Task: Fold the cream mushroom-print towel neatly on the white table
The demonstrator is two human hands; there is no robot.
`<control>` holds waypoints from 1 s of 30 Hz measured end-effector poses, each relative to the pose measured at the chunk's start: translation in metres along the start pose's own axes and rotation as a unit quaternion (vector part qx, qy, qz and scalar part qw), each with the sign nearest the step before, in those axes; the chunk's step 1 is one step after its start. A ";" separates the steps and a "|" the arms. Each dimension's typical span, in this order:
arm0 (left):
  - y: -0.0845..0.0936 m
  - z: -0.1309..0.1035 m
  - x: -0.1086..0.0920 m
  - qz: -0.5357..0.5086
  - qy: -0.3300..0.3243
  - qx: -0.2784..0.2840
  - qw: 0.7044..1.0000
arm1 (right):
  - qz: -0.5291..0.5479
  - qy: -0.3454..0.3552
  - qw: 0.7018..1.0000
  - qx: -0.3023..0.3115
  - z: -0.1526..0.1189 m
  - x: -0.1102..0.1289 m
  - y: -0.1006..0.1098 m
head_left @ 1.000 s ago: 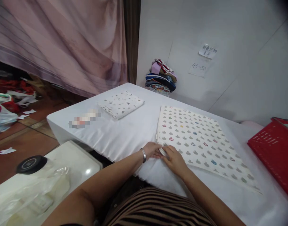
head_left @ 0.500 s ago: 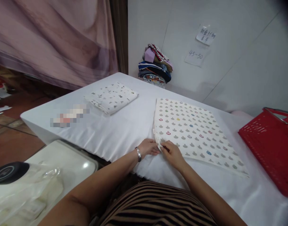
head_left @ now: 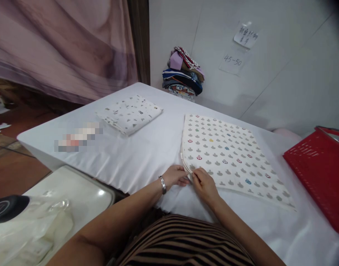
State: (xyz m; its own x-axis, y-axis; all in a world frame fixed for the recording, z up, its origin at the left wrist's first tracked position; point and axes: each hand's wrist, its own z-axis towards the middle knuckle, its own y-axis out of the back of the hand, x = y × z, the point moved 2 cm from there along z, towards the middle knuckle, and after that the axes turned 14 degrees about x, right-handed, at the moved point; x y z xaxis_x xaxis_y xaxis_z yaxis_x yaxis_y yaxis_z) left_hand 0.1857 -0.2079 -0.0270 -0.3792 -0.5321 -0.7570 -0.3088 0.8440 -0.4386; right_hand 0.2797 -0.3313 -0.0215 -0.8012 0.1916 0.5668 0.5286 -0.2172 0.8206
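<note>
A folded white cloth (head_left: pixel 233 151) printed with grey duck-like shapes and a few coloured ones lies flat on the table, its layered edges showing on the left. At its near left corner, my right hand (head_left: pixel 205 184) pinches the edges between thumb and fingers. My left hand (head_left: pixel 175 176), with a silver bracelet at the wrist, meets the same corner from the left; its fingers are curled at the layers, the fingertips partly hidden. Farther left lies a second folded white cloth (head_left: pixel 136 114) with small dark prints.
A white cover drapes the table (head_left: pixel 147 155). At the right edge stands a red basket (head_left: pixel 316 173). Stacked folded clothes (head_left: pixel 183 75) sit beyond the far edge by the wall. On the near left is a white surface (head_left: pixel 86 188) with a clear plastic bag (head_left: pixel 47 225).
My right hand has shifted slightly down at the cloth's corner, and the layered edges there look a little more parted. The view has tilted slightly; the other things stay in place.
</note>
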 end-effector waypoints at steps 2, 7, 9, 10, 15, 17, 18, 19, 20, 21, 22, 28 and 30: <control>-0.001 0.003 0.000 0.010 0.009 -0.016 1.000 | -0.004 0.005 1.000 -0.009 -0.001 -0.001 -0.001; -0.004 0.007 0.002 0.028 0.025 -0.030 0.999 | -0.055 -0.008 0.998 -0.025 -0.003 0.002 -0.004; -0.005 0.006 0.001 0.024 0.020 -0.029 0.999 | -0.106 -0.020 0.994 -0.005 -0.003 0.007 -0.006; -0.005 0.005 0.001 0.022 0.016 -0.029 0.999 | -0.132 -0.024 0.991 0.009 -0.003 0.010 -0.008; -0.004 0.003 0.003 0.034 0.010 -0.028 0.999 | -0.179 -0.020 0.983 0.031 -0.004 0.016 -0.013; -0.003 0.003 0.004 0.052 0.013 -0.033 0.998 | -0.168 -0.015 0.985 0.021 -0.005 0.014 -0.016; -0.003 0.004 0.004 0.064 0.013 -0.036 0.997 | -0.162 -0.011 0.987 0.014 -0.005 0.012 -0.017; -0.002 0.005 0.005 0.080 0.014 -0.039 0.996 | -0.155 -0.007 0.988 0.005 -0.005 0.010 -0.020; -0.002 0.006 0.005 0.098 0.014 -0.041 0.994 | -0.149 -0.003 0.989 -0.007 -0.005 0.008 -0.022; -0.001 0.007 0.004 0.118 0.014 -0.043 0.992 | -0.141 0.000 0.990 -0.020 -0.005 0.006 -0.024; 0.000 0.008 0.004 0.135 0.015 -0.043 0.990 | -0.130 0.002 0.991 -0.032 -0.004 0.004 -0.026; 0.011 0.015 -0.016 0.174 0.030 -0.010 0.984 | -0.002 -0.019 0.999 -0.042 0.001 -0.006 -0.020; 0.018 0.023 -0.029 0.158 0.036 -0.027 0.986 | 0.060 -0.046 0.996 -0.047 0.003 -0.009 -0.012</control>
State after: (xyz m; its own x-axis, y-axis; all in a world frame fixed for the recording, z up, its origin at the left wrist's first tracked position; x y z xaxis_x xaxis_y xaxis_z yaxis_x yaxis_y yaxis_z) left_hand 0.2116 -0.1761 -0.0242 -0.5238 -0.2471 -0.8152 -0.2102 0.9649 -0.1573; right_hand 0.2810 -0.3273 -0.0362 -0.7026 0.2443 0.6683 0.5868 -0.3324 0.7384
